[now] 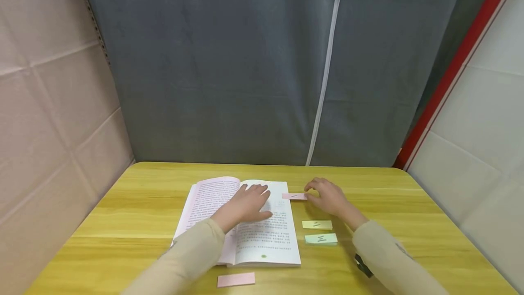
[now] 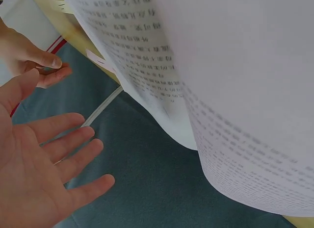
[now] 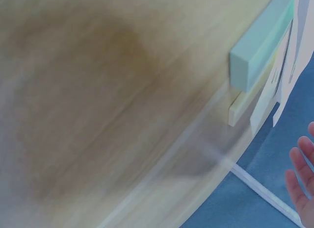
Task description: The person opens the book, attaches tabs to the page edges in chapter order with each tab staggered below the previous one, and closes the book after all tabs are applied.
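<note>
An open book [image 1: 268, 236] of printed pages lies on the table, its left-hand pages pinkish and curling upward. Over its right page my left hand [image 1: 249, 204] hovers or rests, fingers spread; its palm [image 2: 37, 184] looks empty in the left wrist view. From the book's right edge sticks out a pink paper tab [image 1: 294, 196] marked with one stroke. Beside the tab's outer end is my right hand [image 1: 327, 196], thumb and fingers loosely bent. A gap shows between its fingertips [image 2: 64, 70] and the tab in the left wrist view.
Right of the book lie a yellow note pad [image 1: 317, 225] with two strokes and a green note pad [image 1: 321, 239] with three. A plain pink note pad [image 1: 236, 280] lies before the book. Behind the wooden table [image 1: 123, 222] hangs a grey curtain [image 1: 225, 67].
</note>
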### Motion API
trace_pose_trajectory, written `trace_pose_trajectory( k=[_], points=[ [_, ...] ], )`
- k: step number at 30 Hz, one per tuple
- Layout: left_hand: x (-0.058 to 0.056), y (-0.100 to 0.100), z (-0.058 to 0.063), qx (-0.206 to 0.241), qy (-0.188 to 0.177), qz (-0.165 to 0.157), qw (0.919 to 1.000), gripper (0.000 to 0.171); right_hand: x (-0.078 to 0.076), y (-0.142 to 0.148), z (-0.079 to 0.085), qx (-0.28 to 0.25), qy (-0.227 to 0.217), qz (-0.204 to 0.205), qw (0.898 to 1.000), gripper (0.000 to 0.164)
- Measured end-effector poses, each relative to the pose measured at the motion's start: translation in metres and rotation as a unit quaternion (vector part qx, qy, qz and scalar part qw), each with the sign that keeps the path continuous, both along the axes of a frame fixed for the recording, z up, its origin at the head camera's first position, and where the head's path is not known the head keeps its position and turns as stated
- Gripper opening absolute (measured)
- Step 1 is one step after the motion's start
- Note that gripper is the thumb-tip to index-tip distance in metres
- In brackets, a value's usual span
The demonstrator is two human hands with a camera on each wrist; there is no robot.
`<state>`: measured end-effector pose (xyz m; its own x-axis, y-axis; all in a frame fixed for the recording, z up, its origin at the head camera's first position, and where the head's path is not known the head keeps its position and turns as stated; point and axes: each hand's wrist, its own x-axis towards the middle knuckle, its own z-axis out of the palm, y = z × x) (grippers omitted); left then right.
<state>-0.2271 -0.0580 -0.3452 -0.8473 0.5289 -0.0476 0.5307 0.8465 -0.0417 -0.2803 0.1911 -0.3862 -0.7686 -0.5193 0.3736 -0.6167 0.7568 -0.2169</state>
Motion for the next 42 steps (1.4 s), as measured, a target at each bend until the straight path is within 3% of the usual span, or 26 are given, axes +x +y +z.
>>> trace_pose_trajectory(
  k=[12,20,25,35,42],
  points=[
    [0.034,-0.017,-0.007,0.017,0.038,-0.044,0.9981,0.053,0.022,-0.001,0.0,0.019,0.049,0.049,0.997,0.012],
    [0.052,-0.028,-0.019,0.027,0.095,-0.086,0.9914,0.04,0.042,-0.008,0.001,0.036,0.088,0.09,0.991,0.013],
    [0.063,-0.031,-0.029,0.04,0.09,-0.104,0.9897,0.037,0.057,-0.017,0.0,0.053,0.105,0.127,0.985,0.013],
    [0.07,-0.033,-0.044,0.055,0.121,-0.119,0.984,0.041,0.086,-0.035,-0.007,0.099,0.097,0.207,0.969,0.021],
    [0.071,-0.034,-0.048,0.04,0.102,-0.108,0.9881,0.043,0.094,-0.041,-0.011,0.127,0.071,0.236,0.961,0.031]
  ],
)
